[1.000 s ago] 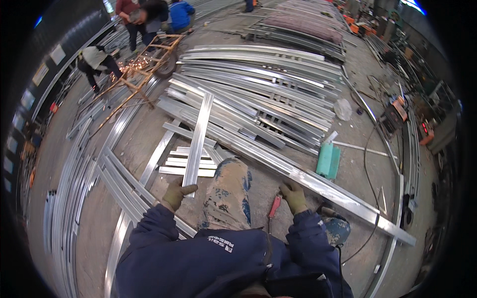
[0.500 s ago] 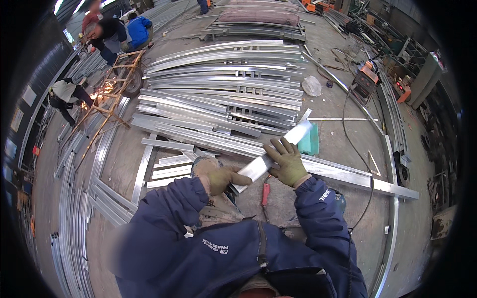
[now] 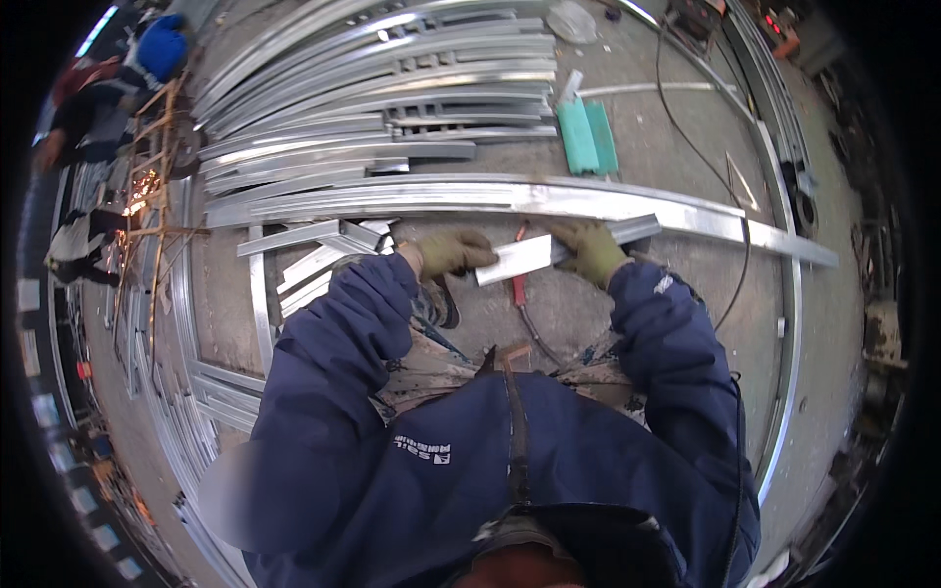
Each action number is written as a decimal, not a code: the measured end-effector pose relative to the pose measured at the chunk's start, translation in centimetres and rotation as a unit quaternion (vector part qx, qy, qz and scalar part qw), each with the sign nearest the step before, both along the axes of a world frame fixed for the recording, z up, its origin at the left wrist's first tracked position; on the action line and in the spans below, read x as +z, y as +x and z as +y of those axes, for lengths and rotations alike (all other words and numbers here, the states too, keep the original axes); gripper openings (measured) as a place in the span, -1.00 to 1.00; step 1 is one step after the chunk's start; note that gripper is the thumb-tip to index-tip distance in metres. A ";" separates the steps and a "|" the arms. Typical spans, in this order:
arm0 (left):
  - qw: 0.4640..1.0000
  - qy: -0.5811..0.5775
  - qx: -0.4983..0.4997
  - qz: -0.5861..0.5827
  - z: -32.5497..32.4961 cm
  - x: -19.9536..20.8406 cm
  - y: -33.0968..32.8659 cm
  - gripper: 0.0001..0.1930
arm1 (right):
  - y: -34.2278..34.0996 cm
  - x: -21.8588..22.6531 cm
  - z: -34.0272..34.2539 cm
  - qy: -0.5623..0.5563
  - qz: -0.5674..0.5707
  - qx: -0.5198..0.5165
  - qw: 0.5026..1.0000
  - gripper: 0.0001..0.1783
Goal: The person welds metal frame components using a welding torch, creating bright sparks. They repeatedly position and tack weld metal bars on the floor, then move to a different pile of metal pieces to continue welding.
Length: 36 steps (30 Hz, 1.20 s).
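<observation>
A short length of silvery metal channel lies slantwise between my two gloved hands, its right end higher than its left. My right hand, in an olive work glove, grips it right of its middle, fingers bent over the top. The gloved fingertips of my left hand are closed at its left end. Below the channel, a red-handled electrode holder with a dark cable rests on the floor between my legs. Just beyond my hands runs a long metal beam, lying crosswise.
Rows of metal profiles cover the floor ahead. Short cut pieces lie left of my left hand. A teal open box sits beyond the beam. At far left, people work near a rusty frame with sparks. A black cable curves at right.
The metal channel has come closer to me and turned flatter. My right hand has moved down with it, and my left is at its left end. The whole view has tilted downward.
</observation>
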<state>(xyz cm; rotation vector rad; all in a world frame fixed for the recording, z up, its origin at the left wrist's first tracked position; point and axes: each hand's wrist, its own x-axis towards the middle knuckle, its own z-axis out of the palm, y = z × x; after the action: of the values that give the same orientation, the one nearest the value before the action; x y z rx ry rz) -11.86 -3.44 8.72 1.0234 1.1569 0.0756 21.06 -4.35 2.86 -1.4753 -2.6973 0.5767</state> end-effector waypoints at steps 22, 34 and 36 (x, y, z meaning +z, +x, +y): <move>0.751 0.408 -0.268 0.445 14.6 -19.1 -5.7 -0.05 | 9.2 -14.9 9.8 0.037 -0.171 -0.225 0.958 -0.25; 0.743 0.482 -0.270 0.376 15.4 -21.2 -6.2 -0.23 | 10.1 -15.9 9.7 0.038 -0.047 -0.305 0.950 -0.18; 0.749 0.466 -0.284 0.374 15.7 -20.7 -4.6 -0.24 | 11.6 -16.6 10.0 0.039 -0.035 -0.327 0.944 -0.17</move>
<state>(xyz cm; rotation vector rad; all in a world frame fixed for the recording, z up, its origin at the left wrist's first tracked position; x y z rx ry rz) -16.50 12.29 -11.98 2.4379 1.4839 -0.3105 32.61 5.65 -13.73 -2.2266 -2.0258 0.3698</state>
